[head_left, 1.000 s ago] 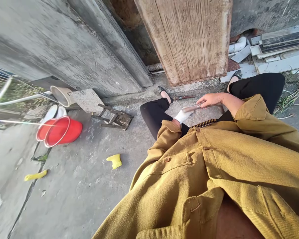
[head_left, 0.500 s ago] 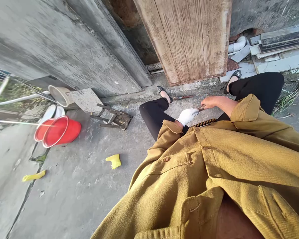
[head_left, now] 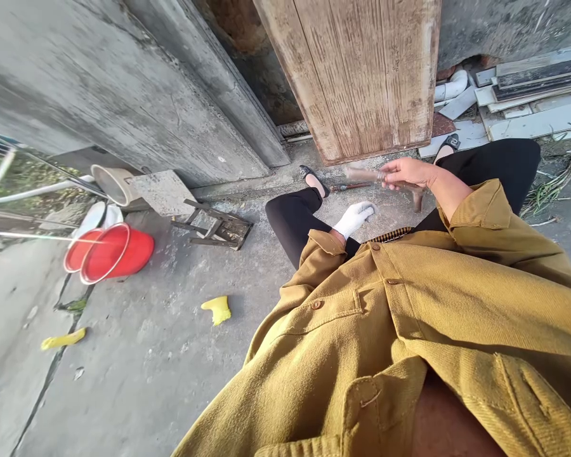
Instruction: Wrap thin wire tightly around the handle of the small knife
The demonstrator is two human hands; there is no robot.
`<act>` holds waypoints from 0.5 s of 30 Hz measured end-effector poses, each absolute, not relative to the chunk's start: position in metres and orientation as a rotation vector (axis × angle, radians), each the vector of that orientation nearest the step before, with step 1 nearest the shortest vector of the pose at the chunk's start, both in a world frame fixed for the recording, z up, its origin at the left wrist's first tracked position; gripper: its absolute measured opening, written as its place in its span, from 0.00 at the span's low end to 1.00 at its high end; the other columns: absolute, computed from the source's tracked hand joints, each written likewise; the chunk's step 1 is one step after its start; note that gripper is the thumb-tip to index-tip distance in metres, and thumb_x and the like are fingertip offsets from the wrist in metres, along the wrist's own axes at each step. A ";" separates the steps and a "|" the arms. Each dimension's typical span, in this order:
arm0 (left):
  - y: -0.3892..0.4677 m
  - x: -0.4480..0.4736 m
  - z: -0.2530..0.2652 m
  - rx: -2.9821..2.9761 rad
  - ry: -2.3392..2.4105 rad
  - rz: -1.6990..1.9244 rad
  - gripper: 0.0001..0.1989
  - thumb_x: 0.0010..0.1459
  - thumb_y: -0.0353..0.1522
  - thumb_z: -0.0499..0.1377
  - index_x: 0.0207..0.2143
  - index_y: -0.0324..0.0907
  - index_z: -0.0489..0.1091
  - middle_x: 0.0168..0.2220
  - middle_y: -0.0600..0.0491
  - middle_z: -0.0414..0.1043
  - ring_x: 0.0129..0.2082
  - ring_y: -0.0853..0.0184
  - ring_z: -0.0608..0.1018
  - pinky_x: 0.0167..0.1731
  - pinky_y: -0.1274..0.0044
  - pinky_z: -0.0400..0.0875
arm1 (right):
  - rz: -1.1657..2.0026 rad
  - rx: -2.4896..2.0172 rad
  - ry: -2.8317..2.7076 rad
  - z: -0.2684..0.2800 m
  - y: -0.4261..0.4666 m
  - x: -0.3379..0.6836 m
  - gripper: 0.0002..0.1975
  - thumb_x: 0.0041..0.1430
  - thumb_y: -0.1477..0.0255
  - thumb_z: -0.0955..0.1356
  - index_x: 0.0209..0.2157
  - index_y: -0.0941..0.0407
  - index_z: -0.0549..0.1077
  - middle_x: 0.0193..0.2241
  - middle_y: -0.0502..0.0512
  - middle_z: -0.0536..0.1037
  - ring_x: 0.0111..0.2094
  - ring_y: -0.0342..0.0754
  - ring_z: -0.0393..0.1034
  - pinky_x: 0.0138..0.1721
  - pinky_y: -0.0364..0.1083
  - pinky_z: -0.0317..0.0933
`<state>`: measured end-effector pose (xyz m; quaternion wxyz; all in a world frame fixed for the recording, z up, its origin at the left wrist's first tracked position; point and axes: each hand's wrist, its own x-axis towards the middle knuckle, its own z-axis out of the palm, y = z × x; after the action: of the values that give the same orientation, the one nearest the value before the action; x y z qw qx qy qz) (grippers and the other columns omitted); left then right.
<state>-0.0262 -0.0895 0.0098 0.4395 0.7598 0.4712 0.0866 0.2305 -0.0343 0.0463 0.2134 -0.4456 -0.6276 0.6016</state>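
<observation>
The right hand (head_left: 402, 172) grips a wooden stick (head_left: 360, 173) near mid-length, probably for balance, one end jutting clear; left of that grip and nearer the body, the gloved left hand (head_left: 354, 219) hangs apart, whether holding anything I cannot tell.

Around the middle of the head view, at 2 o'clock the bare right hand (head_left: 406, 172) grips a brown stick (head_left: 363, 174) bound near the fingers; at 3 o'clock the white-gloved left hand (head_left: 354, 219) is loosely curled, apart from the stick. A wooden panel (head_left: 368, 82) stands at 1 o'clock, stacked boards (head_left: 537, 114) lie at 2 o'clock near the edge, a small wooden frame (head_left: 217, 226) and red buckets (head_left: 136, 254) sit at 9 o'clock, a long yellow piece (head_left: 63, 339) at 8 o'clock
</observation>
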 end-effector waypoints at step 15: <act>-0.092 -0.028 0.013 2.010 1.136 0.250 0.15 0.77 0.39 0.55 0.48 0.43 0.80 0.44 0.45 0.83 0.48 0.55 0.76 0.51 0.64 0.70 | 1.200 -1.746 -2.848 0.019 -0.044 0.199 0.15 0.58 0.69 0.78 0.47 0.54 0.87 0.38 0.58 0.85 0.42 0.55 0.79 0.43 0.48 0.65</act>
<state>-0.0278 -0.0919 0.0133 0.3985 0.7939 0.4485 0.0986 0.1987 -0.0438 0.0189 -0.2029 -0.4817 -0.7857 0.3310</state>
